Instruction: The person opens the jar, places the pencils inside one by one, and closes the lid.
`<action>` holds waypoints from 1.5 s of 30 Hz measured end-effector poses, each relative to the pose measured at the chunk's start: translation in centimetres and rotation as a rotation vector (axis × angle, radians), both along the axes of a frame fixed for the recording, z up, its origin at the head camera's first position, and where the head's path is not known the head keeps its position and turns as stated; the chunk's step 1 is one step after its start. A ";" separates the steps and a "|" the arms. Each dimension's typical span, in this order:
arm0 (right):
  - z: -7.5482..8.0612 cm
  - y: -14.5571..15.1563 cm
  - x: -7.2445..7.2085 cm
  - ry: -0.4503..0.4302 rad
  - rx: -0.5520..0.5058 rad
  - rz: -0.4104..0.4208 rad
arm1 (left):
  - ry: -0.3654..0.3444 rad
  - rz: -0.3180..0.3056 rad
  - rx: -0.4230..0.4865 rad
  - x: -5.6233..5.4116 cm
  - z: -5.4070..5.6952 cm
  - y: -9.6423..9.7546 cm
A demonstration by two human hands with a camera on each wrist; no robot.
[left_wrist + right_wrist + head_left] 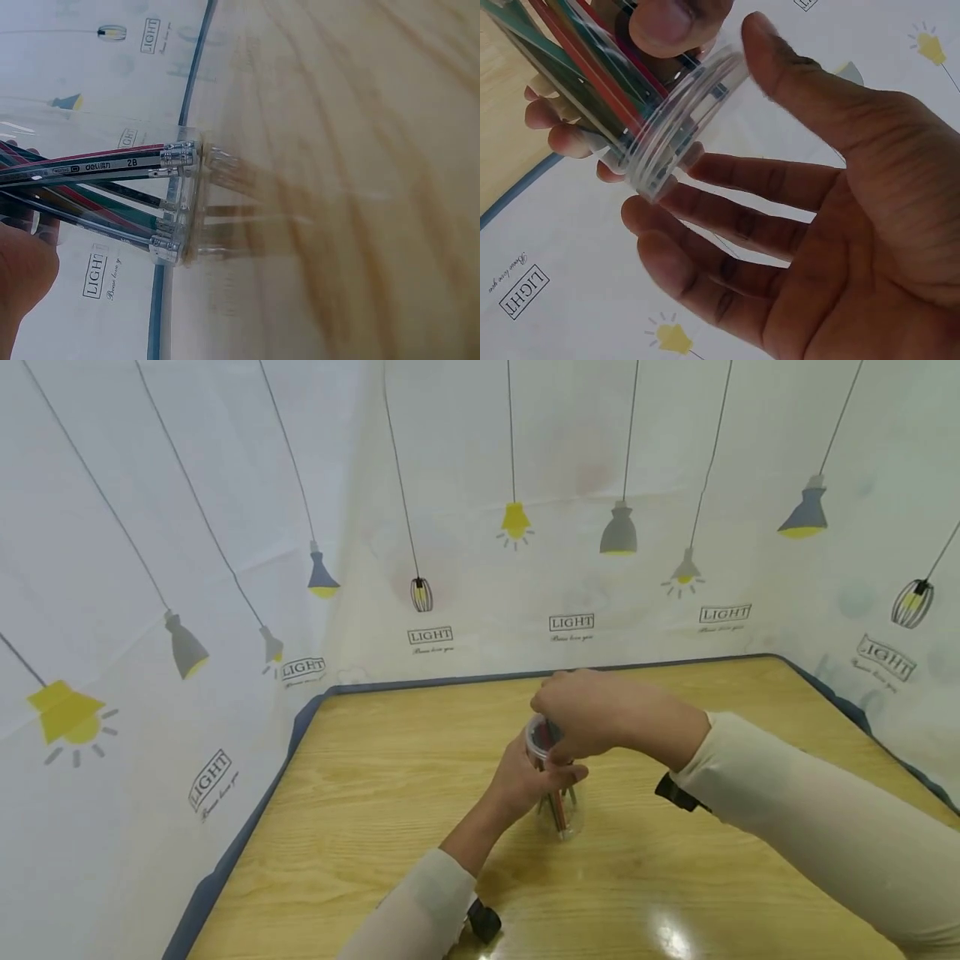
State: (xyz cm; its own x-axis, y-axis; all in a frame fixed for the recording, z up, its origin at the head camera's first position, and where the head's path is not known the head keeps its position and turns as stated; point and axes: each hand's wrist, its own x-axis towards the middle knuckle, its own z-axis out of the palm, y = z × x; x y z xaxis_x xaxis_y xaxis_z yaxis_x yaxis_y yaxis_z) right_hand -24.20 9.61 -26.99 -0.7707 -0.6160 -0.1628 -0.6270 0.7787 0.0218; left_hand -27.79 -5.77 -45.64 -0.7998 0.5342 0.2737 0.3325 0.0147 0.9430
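Note:
A clear plastic jar stands on the table with several pencils inside, one marked 2B. Their metal-banded ends rest on its bottom in the left wrist view. My left hand grips the jar round its upper part, the thumb across the near side. Over the top is my right hand, with its curved fingers and thumb about the clear ridged lid. In the right wrist view, the right thumb is at one edge of the lid and the fingertips are at the opposite side.
The wood-grain table has a dark blue edging along its back and sides. White sheeting printed with hanging lamps rises behind and beside it. A black wrist-camera part hangs under the left sleeve, another under the right.

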 end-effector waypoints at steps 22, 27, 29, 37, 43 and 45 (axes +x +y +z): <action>-0.8 0.8 -0.9 -0.041 -0.128 -0.011 | 0.036 -0.012 -0.002 -0.2 -0.2 -0.2; -0.5 1.2 -0.6 -0.044 -0.055 -0.012 | 0.000 -0.044 0.059 -0.3 -0.2 -0.3; -0.3 1.4 -0.5 -0.066 -0.053 0.039 | -0.025 -0.057 0.076 -0.3 -0.2 -0.4; -0.2 0.9 -0.8 -0.021 -0.077 0.100 | -0.017 -0.031 0.004 -0.2 0.3 -0.2; -0.5 0.5 -0.8 -0.008 -0.043 -0.016 | -0.028 -0.015 -0.013 -0.1 0.4 -0.2; -0.7 0.8 -0.8 -0.027 -0.042 -0.034 | -0.047 -0.035 0.004 0.0 0.3 -0.2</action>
State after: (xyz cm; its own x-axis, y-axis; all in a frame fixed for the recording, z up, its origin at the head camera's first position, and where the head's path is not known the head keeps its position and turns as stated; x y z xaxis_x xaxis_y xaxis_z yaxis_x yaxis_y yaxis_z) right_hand -24.96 10.45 -27.70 -0.7872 -0.5960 -0.1583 -0.5998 0.7996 -0.0281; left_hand -27.82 -5.93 -45.39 -0.7926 0.5611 0.2388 0.2884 -0.0001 0.9575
